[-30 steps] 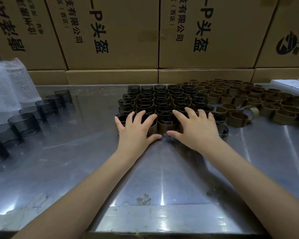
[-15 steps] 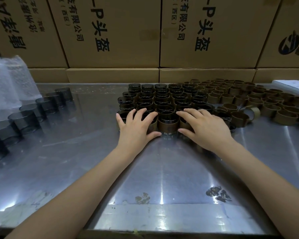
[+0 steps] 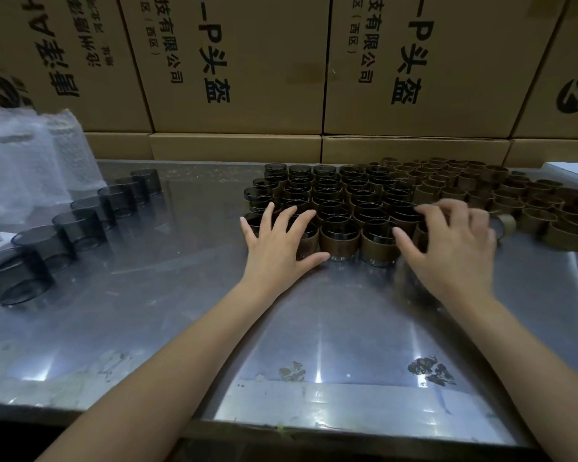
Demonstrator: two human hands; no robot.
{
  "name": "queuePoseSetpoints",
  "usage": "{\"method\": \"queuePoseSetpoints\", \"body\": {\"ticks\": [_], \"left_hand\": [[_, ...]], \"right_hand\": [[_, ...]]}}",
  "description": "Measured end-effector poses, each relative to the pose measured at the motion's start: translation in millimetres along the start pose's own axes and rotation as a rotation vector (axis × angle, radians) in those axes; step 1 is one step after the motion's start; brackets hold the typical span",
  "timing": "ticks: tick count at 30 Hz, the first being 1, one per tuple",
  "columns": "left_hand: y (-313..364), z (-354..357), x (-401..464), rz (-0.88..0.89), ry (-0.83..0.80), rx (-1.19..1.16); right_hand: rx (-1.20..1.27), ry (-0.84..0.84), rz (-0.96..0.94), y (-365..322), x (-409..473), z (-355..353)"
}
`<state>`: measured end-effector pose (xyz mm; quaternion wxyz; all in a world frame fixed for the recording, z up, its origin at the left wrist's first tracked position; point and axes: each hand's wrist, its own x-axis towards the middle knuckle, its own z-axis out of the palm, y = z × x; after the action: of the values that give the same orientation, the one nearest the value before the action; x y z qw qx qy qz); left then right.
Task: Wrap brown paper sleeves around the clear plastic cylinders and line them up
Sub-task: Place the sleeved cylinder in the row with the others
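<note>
Two hands lay on the front edge of a packed block of wrapped cylinders (image 3: 339, 208) in the middle of the desk (image 3: 187, 321). The left hand (image 3: 277, 243) rested flat with straight, spread fingers over the cylinders at the near left corner, its thumb touching the desk beside the front row. The right hand (image 3: 454, 248) was blurred; its fingers were bent over the cylinders at the near right side, and I cannot tell if it held one. Between the hands stood two wrapped cylinders of the front row, uncovered. Just to the right of the block, many brown paper sleeves (image 3: 501, 195) stood crowded together, close behind the right hand. Well apart on the left, a row of bare clear cylinders (image 3: 80, 221) ran along the desk, near some bubble wrap (image 3: 27, 168). Cardboard boxes (image 3: 241, 61) with printed signs stood at the back edge.
</note>
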<state>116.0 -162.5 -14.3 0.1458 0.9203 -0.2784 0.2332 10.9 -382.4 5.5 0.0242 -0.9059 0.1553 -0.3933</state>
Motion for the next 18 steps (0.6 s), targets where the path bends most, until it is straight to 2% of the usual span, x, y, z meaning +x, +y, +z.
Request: {"method": "queuePoseSetpoints", "body": {"ticks": [5,10,12,14,16,18], "left_hand": [[-7,-16,-23,-0.018,0.054,-0.082],[-47,-43,-46,-0.1,0.136,0.009],[-79,-60,-56,-0.235,0.235,0.104],[-112,-77,-70,-0.461,0.3,0.209],[-138,-89,-84,-0.709,0.227,0.245],[-155,-94,-96,-0.905,0.085,0.266]], "right_hand": [[0.111,-0.165,0.161,13,-12,0],[0.225,-0.167,0.165,14,-17,-4],[0.243,-0.149,0.169,14,-17,-6],[0.249,-0.14,0.177,14,-17,-6],[0.242,-0.134,0.18,13,-17,-6],[0.226,-0.131,0.17,10,-18,-5]]}}
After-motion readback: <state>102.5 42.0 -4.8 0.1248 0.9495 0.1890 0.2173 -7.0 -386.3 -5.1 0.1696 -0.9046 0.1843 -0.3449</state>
